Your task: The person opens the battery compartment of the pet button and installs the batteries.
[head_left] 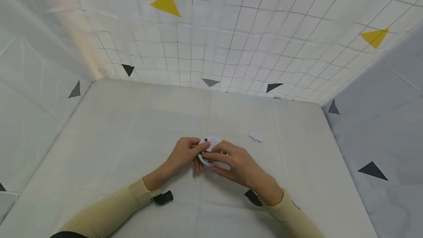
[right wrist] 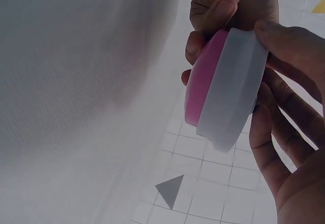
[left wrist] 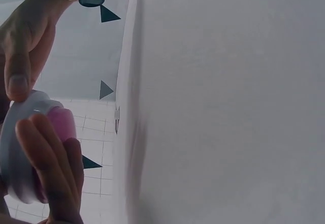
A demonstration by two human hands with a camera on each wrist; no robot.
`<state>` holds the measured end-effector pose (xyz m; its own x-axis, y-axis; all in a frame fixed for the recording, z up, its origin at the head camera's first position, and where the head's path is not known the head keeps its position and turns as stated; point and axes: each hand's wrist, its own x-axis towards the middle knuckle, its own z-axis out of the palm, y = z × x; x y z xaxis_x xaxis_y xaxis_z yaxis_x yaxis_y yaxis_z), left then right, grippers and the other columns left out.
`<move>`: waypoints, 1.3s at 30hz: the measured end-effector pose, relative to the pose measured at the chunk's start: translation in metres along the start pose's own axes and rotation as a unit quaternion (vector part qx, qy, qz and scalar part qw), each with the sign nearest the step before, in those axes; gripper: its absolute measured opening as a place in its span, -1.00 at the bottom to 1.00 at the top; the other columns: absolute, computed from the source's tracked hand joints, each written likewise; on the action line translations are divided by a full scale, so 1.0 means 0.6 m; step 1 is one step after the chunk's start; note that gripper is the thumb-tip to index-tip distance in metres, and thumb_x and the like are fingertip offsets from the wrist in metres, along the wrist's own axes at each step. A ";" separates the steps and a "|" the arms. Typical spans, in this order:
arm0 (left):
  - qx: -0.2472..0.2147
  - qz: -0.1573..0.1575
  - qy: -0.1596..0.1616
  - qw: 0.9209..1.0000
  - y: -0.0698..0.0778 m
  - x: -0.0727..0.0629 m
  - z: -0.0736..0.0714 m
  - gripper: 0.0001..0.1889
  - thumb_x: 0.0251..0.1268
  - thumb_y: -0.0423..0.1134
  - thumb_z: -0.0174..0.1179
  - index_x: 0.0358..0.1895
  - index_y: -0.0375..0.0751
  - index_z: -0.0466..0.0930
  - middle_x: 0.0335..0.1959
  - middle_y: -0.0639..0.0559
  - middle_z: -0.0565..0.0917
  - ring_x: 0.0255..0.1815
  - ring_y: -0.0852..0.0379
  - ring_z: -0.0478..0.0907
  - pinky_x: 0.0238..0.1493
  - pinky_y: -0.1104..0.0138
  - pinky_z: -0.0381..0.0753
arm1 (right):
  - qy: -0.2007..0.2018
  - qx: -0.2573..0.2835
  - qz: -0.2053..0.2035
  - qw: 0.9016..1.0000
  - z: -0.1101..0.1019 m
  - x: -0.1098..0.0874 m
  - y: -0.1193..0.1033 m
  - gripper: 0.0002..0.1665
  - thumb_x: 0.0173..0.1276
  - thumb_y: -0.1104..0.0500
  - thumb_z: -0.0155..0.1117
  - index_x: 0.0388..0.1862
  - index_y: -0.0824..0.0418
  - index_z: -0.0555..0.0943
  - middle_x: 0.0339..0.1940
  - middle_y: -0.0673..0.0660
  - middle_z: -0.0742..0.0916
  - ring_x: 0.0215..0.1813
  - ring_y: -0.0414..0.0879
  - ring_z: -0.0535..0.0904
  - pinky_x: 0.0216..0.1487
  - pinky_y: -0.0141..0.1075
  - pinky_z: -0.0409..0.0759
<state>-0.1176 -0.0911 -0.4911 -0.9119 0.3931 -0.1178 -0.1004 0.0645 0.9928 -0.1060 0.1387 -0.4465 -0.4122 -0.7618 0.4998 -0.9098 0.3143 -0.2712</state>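
Observation:
A round white and pink device (head_left: 214,141) with speaker holes in its white face is held low over the table between both hands. My left hand (head_left: 184,154) grips its left side, thumb on the white face and fingers (left wrist: 53,168) underneath against the pink side. My right hand (head_left: 240,162) holds it from the right, its thumb at the white rim (right wrist: 233,82) and fingertips on the face, by a slot with something red in it. The right fingers hide part of this slot. Apart from the hands, a small white cover (head_left: 255,136) lies on the table.
A white cloth covers the table (head_left: 158,113). White sheet walls stand at the back and sides, the back one with grid lines (head_left: 231,47) and yellow and dark triangles. Dark wrist cameras (head_left: 163,197) sit under both forearms.

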 end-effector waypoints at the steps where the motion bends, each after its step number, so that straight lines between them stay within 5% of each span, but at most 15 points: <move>1: 0.000 -0.001 0.000 1.000 0.000 0.000 0.000 -0.57 0.54 0.07 0.28 -0.26 -0.30 0.68 -0.62 -0.20 0.74 -0.69 -0.05 0.70 -0.57 0.16 0.72 | 0.000 0.000 -0.002 1.000 0.000 0.000 0.000 -0.44 0.19 0.25 0.67 0.19 0.12 0.75 0.00 -0.01 0.73 -0.02 -0.19 0.65 -0.12 -0.47 0.66; 39: -0.004 -0.016 -0.010 1.000 0.005 0.000 0.004 -0.54 0.56 0.06 0.25 -0.32 -0.33 0.64 -0.66 -0.16 0.71 -0.76 0.04 0.63 -0.62 0.23 0.67 | 0.009 -0.023 -0.036 0.999 0.008 0.002 -0.006 -0.61 0.15 0.34 0.64 -0.02 0.16 0.80 -0.09 0.02 0.71 -0.07 -0.13 0.56 -0.14 -0.47 0.62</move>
<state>-0.1170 -0.0884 -0.4884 -0.8998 0.4096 -0.1505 -0.1331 0.0710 0.9886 -0.1027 0.1338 -0.4489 -0.3456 -0.7733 0.5316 -0.9384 0.2844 -0.1964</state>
